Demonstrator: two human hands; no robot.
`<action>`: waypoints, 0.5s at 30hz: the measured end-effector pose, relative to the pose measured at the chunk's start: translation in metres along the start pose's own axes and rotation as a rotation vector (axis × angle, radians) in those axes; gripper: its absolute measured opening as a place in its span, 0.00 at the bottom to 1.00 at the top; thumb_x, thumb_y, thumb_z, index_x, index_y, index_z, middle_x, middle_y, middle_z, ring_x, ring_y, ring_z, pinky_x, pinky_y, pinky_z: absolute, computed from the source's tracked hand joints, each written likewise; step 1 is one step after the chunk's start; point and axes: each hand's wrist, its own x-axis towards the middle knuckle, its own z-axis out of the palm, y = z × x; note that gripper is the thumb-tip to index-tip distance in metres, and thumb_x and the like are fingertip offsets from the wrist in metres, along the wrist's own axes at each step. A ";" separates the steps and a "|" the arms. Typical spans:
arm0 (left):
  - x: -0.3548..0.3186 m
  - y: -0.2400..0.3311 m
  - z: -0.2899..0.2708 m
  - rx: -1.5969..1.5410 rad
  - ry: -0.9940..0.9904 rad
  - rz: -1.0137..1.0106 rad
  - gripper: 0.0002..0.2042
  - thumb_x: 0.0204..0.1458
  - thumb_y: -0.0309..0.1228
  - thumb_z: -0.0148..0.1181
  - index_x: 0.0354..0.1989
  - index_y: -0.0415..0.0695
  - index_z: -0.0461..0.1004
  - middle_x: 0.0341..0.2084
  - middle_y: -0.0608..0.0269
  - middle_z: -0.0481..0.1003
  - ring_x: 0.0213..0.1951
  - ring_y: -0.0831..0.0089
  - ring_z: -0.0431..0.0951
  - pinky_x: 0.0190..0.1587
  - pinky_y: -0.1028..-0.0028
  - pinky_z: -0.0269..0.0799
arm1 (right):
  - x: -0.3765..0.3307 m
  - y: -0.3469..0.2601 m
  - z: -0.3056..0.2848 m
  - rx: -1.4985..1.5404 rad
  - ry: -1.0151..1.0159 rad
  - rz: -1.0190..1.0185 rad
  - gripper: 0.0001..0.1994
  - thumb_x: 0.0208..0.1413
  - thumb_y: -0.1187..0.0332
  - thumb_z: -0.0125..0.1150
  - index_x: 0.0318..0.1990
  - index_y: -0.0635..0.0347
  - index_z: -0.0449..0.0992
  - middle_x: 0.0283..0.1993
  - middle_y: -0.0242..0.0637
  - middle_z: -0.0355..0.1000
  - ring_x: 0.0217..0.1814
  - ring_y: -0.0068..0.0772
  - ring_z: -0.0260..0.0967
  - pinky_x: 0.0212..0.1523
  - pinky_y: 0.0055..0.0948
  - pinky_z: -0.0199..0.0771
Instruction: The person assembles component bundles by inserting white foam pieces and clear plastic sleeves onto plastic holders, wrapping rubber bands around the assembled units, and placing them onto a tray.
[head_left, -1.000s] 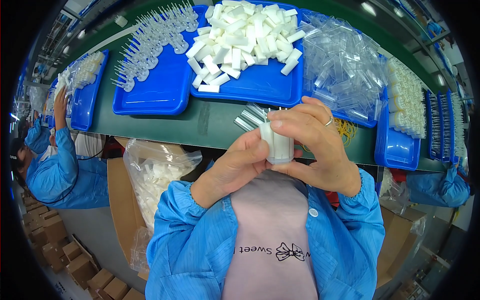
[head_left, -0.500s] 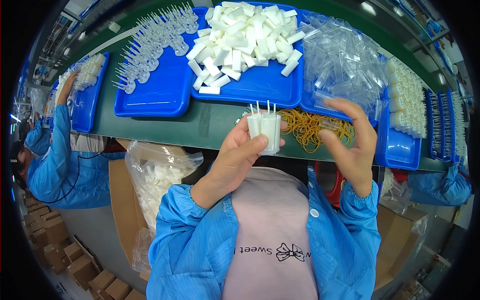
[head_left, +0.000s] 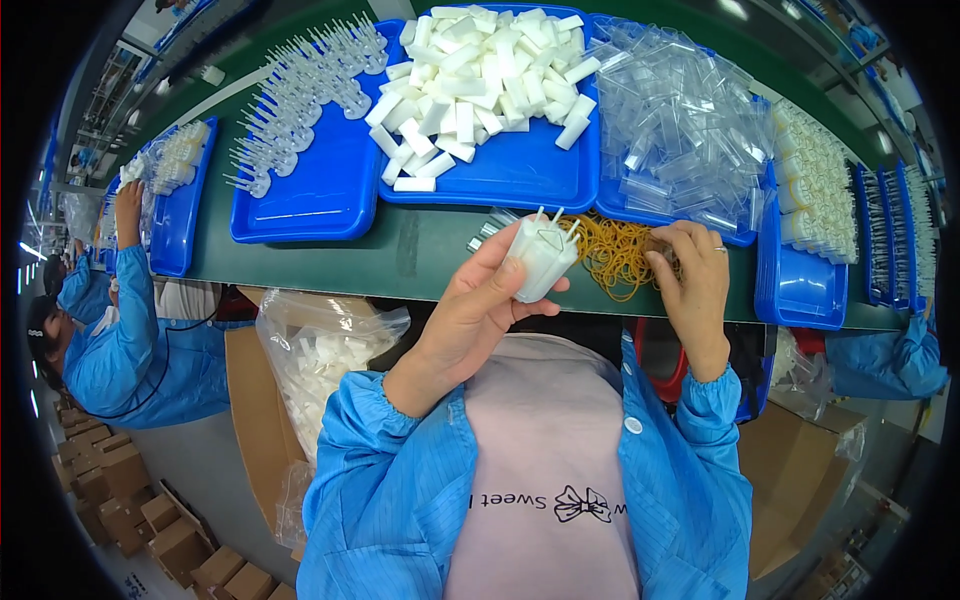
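Observation:
My left hand is closed around a bundle of white blocks in clear sleeves, held tilted above the table's front edge. Several thin white pins poke out of its top. To the right, my right hand reaches down to the table with thumb and fingers drawn together at the right end of a heap of yellow-brown rubber bands. A bit of band shows between the fingertips. Partly hidden behind the left hand lie a few small clear pieces.
Blue trays hold clear pin-topped parts, white blocks, clear plastic sleeves and finished-looking bundles. A carton with a bag of white blocks stands below left. Another carton stands right. Co-workers sit on both sides.
My right hand has lowered onto the rubber bands and its fingers have drawn together. The bundle in my left hand has tipped to the right, its pins now slanting.

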 end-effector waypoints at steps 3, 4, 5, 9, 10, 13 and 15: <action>0.001 0.002 0.002 -0.067 0.002 -0.026 0.28 0.60 0.38 0.52 0.67 0.45 0.53 0.55 0.56 0.67 0.50 0.67 0.73 0.48 0.71 0.73 | 0.001 0.000 -0.004 0.091 0.062 0.017 0.10 0.51 0.72 0.60 0.42 0.58 0.75 0.37 0.36 0.71 0.38 0.43 0.67 0.41 0.36 0.64; 0.000 0.002 0.003 -0.029 0.004 -0.005 0.27 0.60 0.37 0.52 0.66 0.44 0.54 0.55 0.56 0.67 0.51 0.67 0.73 0.48 0.71 0.73 | 0.001 0.000 -0.005 0.154 0.109 0.046 0.10 0.53 0.72 0.58 0.43 0.59 0.75 0.36 0.37 0.72 0.37 0.44 0.67 0.42 0.36 0.64; 0.000 0.002 0.004 0.010 0.005 0.015 0.27 0.60 0.36 0.53 0.65 0.43 0.55 0.54 0.56 0.68 0.51 0.67 0.73 0.48 0.71 0.73 | 0.002 -0.003 -0.010 0.189 0.104 0.075 0.10 0.57 0.73 0.55 0.46 0.61 0.74 0.34 0.38 0.71 0.35 0.38 0.69 0.41 0.32 0.65; -0.001 -0.005 0.008 0.164 0.036 0.147 0.25 0.58 0.32 0.56 0.63 0.40 0.58 0.53 0.57 0.68 0.52 0.68 0.72 0.50 0.73 0.71 | 0.006 -0.020 -0.028 0.483 0.033 0.228 0.12 0.55 0.73 0.58 0.47 0.61 0.74 0.34 0.37 0.71 0.36 0.31 0.69 0.39 0.27 0.65; -0.001 -0.008 0.005 0.246 0.008 0.220 0.24 0.57 0.30 0.57 0.61 0.38 0.60 0.52 0.57 0.69 0.52 0.69 0.71 0.51 0.72 0.70 | 0.007 -0.028 -0.031 0.593 0.078 0.211 0.12 0.54 0.73 0.60 0.46 0.62 0.75 0.34 0.37 0.71 0.36 0.29 0.68 0.39 0.25 0.65; -0.003 -0.011 0.002 0.404 -0.030 0.337 0.23 0.55 0.27 0.59 0.59 0.37 0.64 0.51 0.57 0.69 0.52 0.70 0.71 0.53 0.72 0.69 | 0.007 -0.042 -0.039 0.795 0.114 0.142 0.12 0.51 0.71 0.63 0.43 0.63 0.75 0.36 0.37 0.71 0.37 0.28 0.68 0.39 0.24 0.66; -0.003 -0.011 0.002 0.478 -0.042 0.378 0.22 0.55 0.26 0.60 0.58 0.36 0.65 0.51 0.57 0.69 0.52 0.70 0.71 0.53 0.72 0.69 | 0.009 -0.050 -0.045 0.897 0.075 0.067 0.11 0.51 0.69 0.64 0.40 0.65 0.75 0.38 0.40 0.71 0.38 0.30 0.68 0.39 0.25 0.67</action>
